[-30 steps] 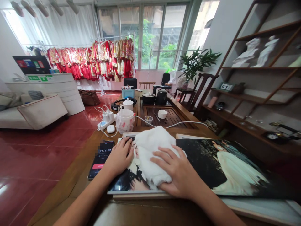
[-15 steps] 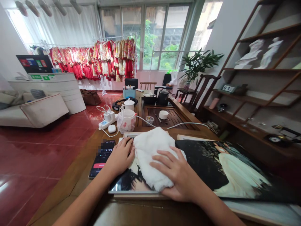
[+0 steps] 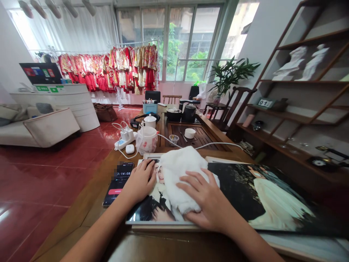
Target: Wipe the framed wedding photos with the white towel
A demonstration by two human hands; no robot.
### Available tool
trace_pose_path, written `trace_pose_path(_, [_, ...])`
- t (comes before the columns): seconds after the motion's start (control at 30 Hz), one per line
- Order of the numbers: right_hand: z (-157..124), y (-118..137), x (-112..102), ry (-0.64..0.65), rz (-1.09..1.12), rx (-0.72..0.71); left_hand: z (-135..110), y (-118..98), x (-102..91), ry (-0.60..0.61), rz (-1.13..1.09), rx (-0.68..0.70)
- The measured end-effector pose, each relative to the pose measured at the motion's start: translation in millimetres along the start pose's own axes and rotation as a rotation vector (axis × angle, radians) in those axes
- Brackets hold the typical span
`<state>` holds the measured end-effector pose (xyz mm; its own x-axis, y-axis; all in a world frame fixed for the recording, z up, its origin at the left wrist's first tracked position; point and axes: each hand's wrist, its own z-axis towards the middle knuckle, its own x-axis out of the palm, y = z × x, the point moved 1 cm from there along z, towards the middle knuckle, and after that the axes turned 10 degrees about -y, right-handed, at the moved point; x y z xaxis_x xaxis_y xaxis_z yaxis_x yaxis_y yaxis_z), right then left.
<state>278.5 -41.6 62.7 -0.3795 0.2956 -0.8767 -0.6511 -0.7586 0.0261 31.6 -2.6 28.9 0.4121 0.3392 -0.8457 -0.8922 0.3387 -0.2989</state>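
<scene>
White fluffy cloth [image 3: 181, 178] is lying bunched up at the centre of everything. What is it sitting on?

It is resting on a large glossy wedding-photo panel [image 3: 275, 203], and that panel is lying flat on a brown wooden tabletop [image 3: 92, 189].

What are the hands doing?

The right hand [image 3: 207, 200] is pressing on the cloth's lower right side, its fingers spread apart. The left hand [image 3: 139, 182] is resting on the photo just beside the cloth, its fingers together and curling down. Neither hand is clamping anything.

How much of the photo is the cloth covering?

Only a central patch. The pale-gowned figure on the right and the dark hair at lower left are lying uncovered. Whether any area is cleaner, I cannot tell.

What is lying beyond the hands?

A black smartphone [image 3: 117, 183] is lying near the left hand, showing 0:14:08. Farther along, a white power strip [image 3: 124, 137] and a floral glass kettle [image 3: 146, 140] are sitting on the table, and a dark wooden tea tray [image 3: 199, 136] is lying past them. Far off, a rack of red embroidered garments [image 3: 109, 69] is hanging before the windows.
</scene>
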Motion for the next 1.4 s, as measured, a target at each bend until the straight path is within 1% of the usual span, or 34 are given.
trace_pose_path(0.1, [-0.3,4.7,-1.7,0.033,0.056,-0.094,0.2,-1.3,-1.9,0.012,-0.013,0.017])
trace_pose_path(0.17, [-0.4,4.1,-1.4,0.041,0.05,-0.101,0.3,-1.9,-2.8,0.016,-0.015,0.018])
trace_pose_path(0.23, [-0.4,1.8,0.0,0.025,0.002,-0.053,0.2,-1.9,-2.5,0.012,-0.006,0.003])
trace_pose_path(0.37, [-0.5,-2.0,3.3,-0.034,-0.124,0.122,-0.3,-0.3,0.1,0.016,0.01,-0.011])
trace_pose_path(0.47, [-0.5,-2.9,4.0,-0.059,-0.158,0.174,-0.5,0.6,1.3,0.011,0.01,-0.003])
trace_pose_path(0.57, [-0.2,-3.6,2.9,-0.037,-0.125,0.126,-0.3,0.4,0.9,0.006,0.006,-0.008])
trace_pose_path(0.77, [0.2,0.7,-4.1,0.051,0.055,-0.096,0.7,-1.2,-3.0,0.022,-0.01,-0.005])
trace_pose_path(0.83, [0.4,2.1,-5.7,0.061,0.092,-0.122,0.8,-1.2,-3.6,0.034,-0.011,0.007])
trace_pose_path(0.9, [1.0,1.7,-5.6,0.049,0.088,-0.082,0.8,-0.8,-3.3,0.029,-0.009,0.006])
trace_pose_path(1.07, [2.2,-4.9,-0.7,-0.021,-0.054,0.156,-0.1,-0.3,-0.9,0.006,-0.016,-0.018])
trace_pose_path(1.17, [1.7,-6.5,1.6,-0.043,-0.106,0.197,-0.8,-0.3,-0.2,0.005,-0.015,-0.02])
trace_pose_path(1.27, [0.8,-3.8,1.6,-0.033,-0.074,0.132,-0.7,-0.4,-0.1,0.009,-0.011,-0.017])
trace_pose_path(1.4, [0.2,2.7,-1.4,0.016,0.055,-0.023,-0.1,-1.1,-2.2,0.019,-0.008,-0.011])
